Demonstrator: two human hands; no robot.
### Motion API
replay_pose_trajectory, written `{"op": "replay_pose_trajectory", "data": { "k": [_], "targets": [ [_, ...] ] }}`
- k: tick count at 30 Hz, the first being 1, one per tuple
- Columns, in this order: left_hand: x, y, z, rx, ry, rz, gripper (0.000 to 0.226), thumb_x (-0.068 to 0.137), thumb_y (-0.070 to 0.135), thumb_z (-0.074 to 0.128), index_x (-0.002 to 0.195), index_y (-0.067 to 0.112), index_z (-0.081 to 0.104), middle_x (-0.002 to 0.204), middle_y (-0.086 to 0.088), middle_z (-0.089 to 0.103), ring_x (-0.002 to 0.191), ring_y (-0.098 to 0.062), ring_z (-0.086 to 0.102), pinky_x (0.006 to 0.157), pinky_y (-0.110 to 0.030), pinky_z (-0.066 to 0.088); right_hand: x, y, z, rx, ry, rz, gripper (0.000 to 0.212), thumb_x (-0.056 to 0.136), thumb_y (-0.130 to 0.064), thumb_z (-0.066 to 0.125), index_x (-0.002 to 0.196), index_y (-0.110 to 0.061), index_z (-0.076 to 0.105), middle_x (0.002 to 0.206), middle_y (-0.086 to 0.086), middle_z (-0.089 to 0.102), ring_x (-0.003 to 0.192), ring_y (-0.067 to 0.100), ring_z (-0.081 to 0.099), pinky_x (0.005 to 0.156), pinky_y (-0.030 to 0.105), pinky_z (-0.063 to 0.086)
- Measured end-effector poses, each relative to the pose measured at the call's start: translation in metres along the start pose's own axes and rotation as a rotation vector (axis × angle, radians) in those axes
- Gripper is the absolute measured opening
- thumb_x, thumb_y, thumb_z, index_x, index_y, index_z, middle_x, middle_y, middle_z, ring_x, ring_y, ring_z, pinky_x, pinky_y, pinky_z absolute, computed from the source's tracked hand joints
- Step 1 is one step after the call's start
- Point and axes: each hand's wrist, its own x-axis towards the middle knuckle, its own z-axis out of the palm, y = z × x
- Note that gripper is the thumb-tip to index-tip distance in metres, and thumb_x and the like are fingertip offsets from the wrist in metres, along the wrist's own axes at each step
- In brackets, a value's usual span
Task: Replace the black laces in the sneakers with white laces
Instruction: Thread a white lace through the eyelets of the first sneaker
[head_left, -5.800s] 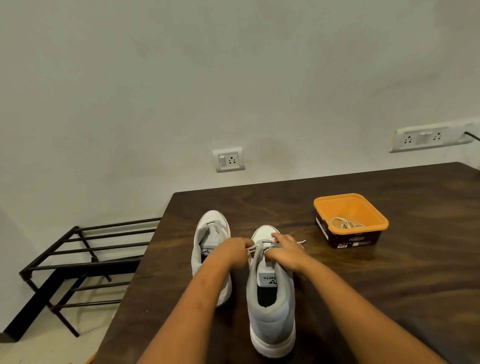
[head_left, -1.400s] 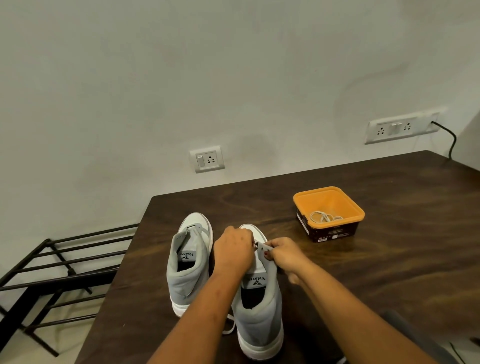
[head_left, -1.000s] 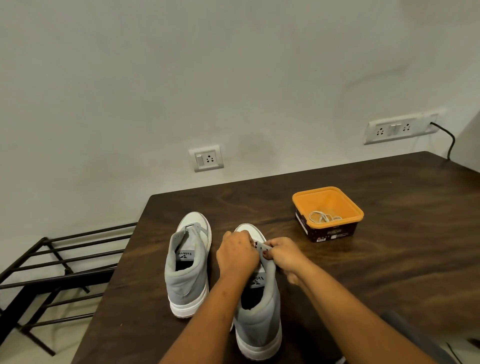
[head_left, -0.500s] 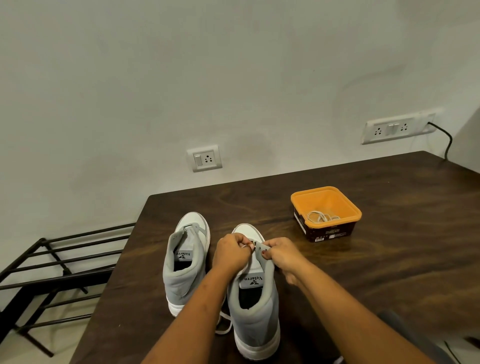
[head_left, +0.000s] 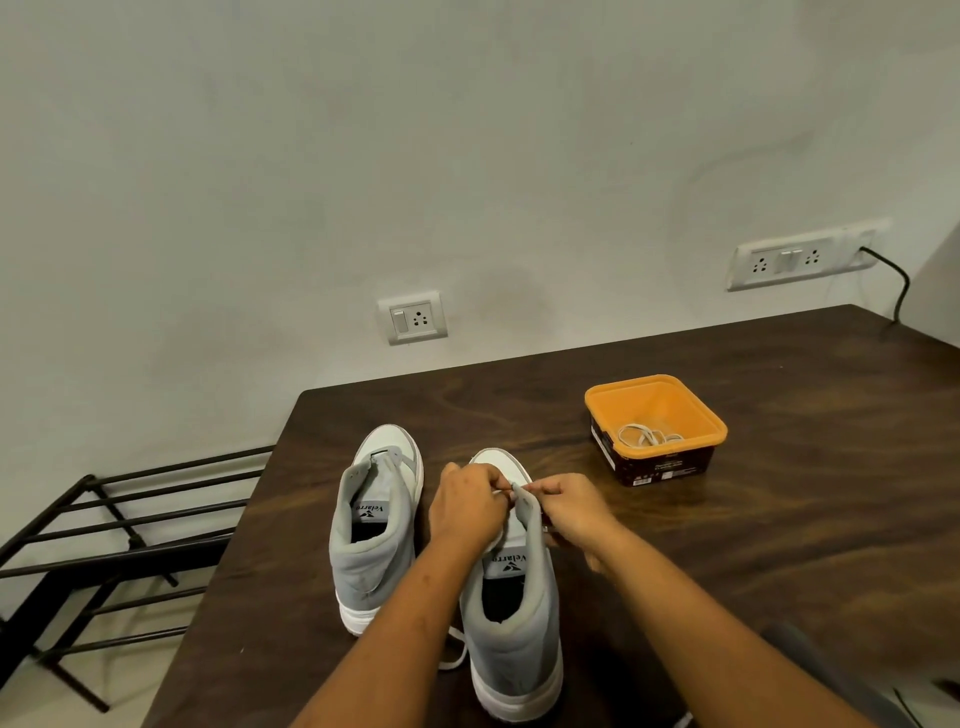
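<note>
Shoe: your sneaker (head_left: 514, 613) stands near the table's (head_left: 779, 519) left edge, heel toward you, toe toward the wall.
Left hand: your left hand (head_left: 467, 512) pinches the white lace (head_left: 501, 491).
Right hand: your right hand (head_left: 574, 512) pinches it too.

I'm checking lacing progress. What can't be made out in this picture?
- Eyelets of the right sneaker, head view: covered by the left hand and right hand, which pinch the white lace.
- Lacing of the left sneaker: hidden behind its raised tongue and collar.
- Coiled lace in the orange tub: too small to count.
- Tub label: too small to read.
</note>
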Motion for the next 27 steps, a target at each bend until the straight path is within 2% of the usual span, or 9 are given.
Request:
{"op": "replay_pose_trajectory", "data": {
  "k": [3,6,11,14,16,19,21,23,27],
  "targets": [
    [0.003,0.001,-0.006,-0.038,-0.04,-0.003,0.008,0.079,0.024,0.065,0.082,0.029,0.071,0.096,0.0,0.069,0.091,-0.015,0.059,0.073,-0.026,0.046,0.007,0.003,0.005,-0.287,0.157,-0.154,0.01,0.088,-0.018,0.067,0.092,-0.015,0.076,0.09,0.005,0.072,0.079,0.016,0.063,0.064,0.027,0.052],
    [0.003,0.001,-0.015,-0.036,-0.184,0.008,0.012,0.075,0.023,0.067,0.086,0.026,0.072,0.093,0.001,0.071,0.091,-0.017,0.064,0.08,-0.03,0.052,0.011,0.004,0.007,-0.439,0.209,-0.193,0.011,0.091,-0.018,0.062,0.089,-0.02,0.073,0.094,0.0,0.071,0.076,0.007,0.058,0.055,0.015,0.042],
    [0.001,0.0,-0.022,-0.01,-0.203,-0.004,0.037,0.068,0.008,0.06,0.094,0.033,0.064,0.098,0.008,0.071,0.099,-0.014,0.063,0.089,-0.035,0.052,0.016,0.001,0.009,-0.552,0.256,-0.167,0.016,0.095,-0.011,0.046,0.093,-0.02,0.059,0.105,0.005,0.063,0.094,0.022,0.06,0.074,0.033,0.048],
    [0.0,-0.004,-0.027,0.029,-0.141,0.031,0.038,0.073,0.005,0.055,0.099,0.031,0.064,0.099,0.012,0.07,0.103,-0.013,0.06,0.09,-0.033,0.05,0.011,-0.014,-0.002,0.051,0.272,0.0,0.02,0.097,-0.004,0.035,0.099,-0.015,0.051,0.104,0.011,0.06,0.086,0.022,0.06,0.061,0.035,0.054],
    [0.0,-0.006,-0.031,0.025,-0.126,0.038,0.035,0.077,0.005,0.055,0.099,0.03,0.065,0.1,0.013,0.07,0.102,-0.011,0.06,0.089,-0.032,0.049,0.004,-0.034,-0.022,0.643,0.269,0.098,0.021,0.101,-0.006,0.026,0.099,-0.011,0.047,0.097,0.01,0.058,0.086,0.021,0.057,0.069,0.038,0.053],
    [-0.003,-0.007,-0.033,0.048,-0.109,0.028,0.035,0.08,0.008,0.054,0.102,0.033,0.065,0.108,0.012,0.067,0.103,-0.012,0.058,0.086,-0.029,0.049,-0.009,-0.065,-0.071,1.3,0.404,0.016,0.03,0.104,-0.012,0.023,0.089,-0.007,0.048,0.089,0.01,0.056,0.085,0.019,0.059,0.09,0.043,0.051],
    [-0.004,-0.006,-0.032,0.071,-0.11,0.026,0.036,0.08,0.01,0.054,0.104,0.035,0.064,0.113,0.011,0.064,0.107,-0.013,0.056,0.087,-0.03,0.048,-0.017,-0.074,-0.099,1.419,0.527,-0.139,0.024,0.102,-0.01,0.025,0.095,-0.01,0.049,0.086,0.005,0.055,0.081,0.014,0.06,0.096,0.041,0.047],
    [-0.004,-0.003,-0.029,0.08,-0.12,0.03,0.037,0.079,0.01,0.053,0.104,0.035,0.064,0.115,0.009,0.064,0.109,-0.015,0.056,0.09,-0.032,0.048,-0.019,-0.074,-0.106,1.239,0.611,-0.288,0.023,0.101,-0.006,0.028,0.097,-0.017,0.048,0.081,0.0,0.052,0.074,0.01,0.058,0.09,0.033,0.048],
    [-0.007,0.005,-0.026,0.132,-0.109,0.049,0.038,0.082,0.008,0.05,0.111,0.027,0.064,0.119,0.003,0.064,0.11,-0.018,0.057,0.089,-0.031,0.047,-0.006,-0.054,-0.073,0.145,0.529,-0.402,0.017,0.101,-0.006,0.034,0.1,-0.013,0.049,0.077,0.0,0.056,0.072,0.015,0.055,0.062,0.021,0.043]
  ]
}}
